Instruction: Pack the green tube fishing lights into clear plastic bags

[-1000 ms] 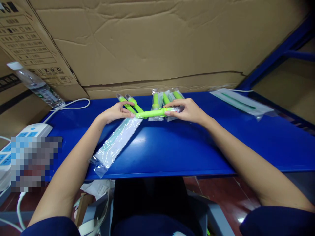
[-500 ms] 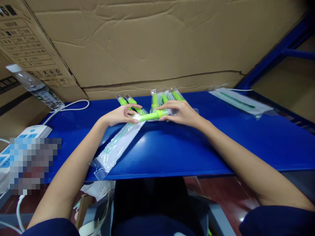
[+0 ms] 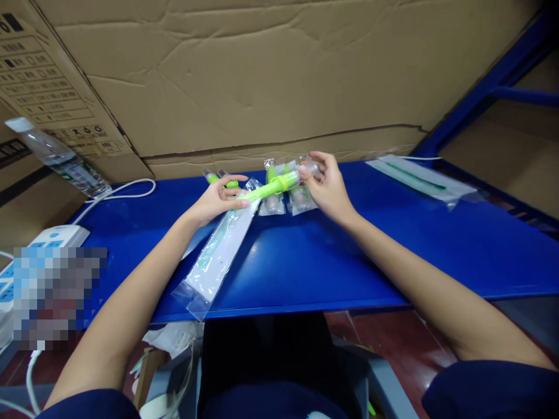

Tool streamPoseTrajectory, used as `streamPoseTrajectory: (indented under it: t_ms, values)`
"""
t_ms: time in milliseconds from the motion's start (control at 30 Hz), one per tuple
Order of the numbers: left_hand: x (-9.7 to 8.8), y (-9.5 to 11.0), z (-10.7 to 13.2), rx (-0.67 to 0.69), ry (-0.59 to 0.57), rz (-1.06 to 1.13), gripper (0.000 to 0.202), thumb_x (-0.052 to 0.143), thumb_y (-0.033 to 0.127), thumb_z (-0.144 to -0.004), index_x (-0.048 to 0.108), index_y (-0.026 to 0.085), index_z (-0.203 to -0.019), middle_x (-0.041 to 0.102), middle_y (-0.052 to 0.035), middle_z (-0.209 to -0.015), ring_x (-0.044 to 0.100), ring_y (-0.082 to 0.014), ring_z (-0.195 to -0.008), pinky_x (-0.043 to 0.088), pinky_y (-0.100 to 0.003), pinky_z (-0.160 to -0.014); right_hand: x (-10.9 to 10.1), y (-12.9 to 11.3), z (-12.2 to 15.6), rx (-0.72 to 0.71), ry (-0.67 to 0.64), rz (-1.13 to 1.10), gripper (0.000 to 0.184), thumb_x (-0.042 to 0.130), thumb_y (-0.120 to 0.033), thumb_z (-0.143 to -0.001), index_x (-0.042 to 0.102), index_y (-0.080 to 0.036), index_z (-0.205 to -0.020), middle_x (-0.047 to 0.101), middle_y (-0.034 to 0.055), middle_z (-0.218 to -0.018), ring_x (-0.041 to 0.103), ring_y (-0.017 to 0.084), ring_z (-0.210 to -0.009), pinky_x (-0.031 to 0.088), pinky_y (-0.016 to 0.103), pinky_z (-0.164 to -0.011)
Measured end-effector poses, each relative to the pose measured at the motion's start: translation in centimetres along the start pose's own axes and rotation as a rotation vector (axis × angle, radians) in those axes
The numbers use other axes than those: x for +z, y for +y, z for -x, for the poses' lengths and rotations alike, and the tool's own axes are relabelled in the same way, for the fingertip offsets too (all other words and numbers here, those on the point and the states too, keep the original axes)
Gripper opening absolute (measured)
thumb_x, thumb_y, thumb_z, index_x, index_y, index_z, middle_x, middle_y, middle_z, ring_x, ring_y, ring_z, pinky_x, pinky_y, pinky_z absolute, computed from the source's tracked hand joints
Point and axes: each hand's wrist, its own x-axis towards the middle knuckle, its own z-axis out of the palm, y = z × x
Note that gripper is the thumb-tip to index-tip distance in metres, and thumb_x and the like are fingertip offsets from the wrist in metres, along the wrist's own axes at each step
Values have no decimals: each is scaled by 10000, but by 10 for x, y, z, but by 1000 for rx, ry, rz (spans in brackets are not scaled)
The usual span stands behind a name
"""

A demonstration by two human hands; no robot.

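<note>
A bright green tube with a clear cap (image 3: 274, 185) is held slanting above the blue table, its capped end up and to the right. My left hand (image 3: 220, 198) grips its lower left end between thumb and fingers. The clear cap is pinched by the thumb and fingers of my right hand (image 3: 324, 183). Below my left hand, a clear plastic packet with a white card (image 3: 222, 256) lies slanted toward the front edge. Two similar green tubes (image 3: 213, 177) lie behind my left hand, partly hidden. Several bagged green pieces (image 3: 273, 203) lie behind the held tube.
A flat packet with a green strip (image 3: 413, 174) lies at the back right of the blue table (image 3: 305, 267). On the left are a water bottle (image 3: 65, 160), a white power strip (image 3: 65, 235) and a white cable (image 3: 131, 196). A cardboard wall (image 3: 262, 75) closes the back.
My right hand has turned upward and lifted the capped end, so the tube now tilts more. My left hand has risen slightly. The packet beneath has shifted a little to the right.
</note>
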Motion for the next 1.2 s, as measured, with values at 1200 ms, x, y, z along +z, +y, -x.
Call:
streamPoseTrajectory:
  t_ms: [1200]
  values:
    - [-3,11,12,-265,-407,188,599,779,338,-852,550,222,-1393,729,-148,-1227,759,-253,-972,603,-321,-807,-3,21,-8,141,15,-236,635,648,-773,-780,502,-272,-1141,720,96,-1050,739,254,-950,621,436,-855]
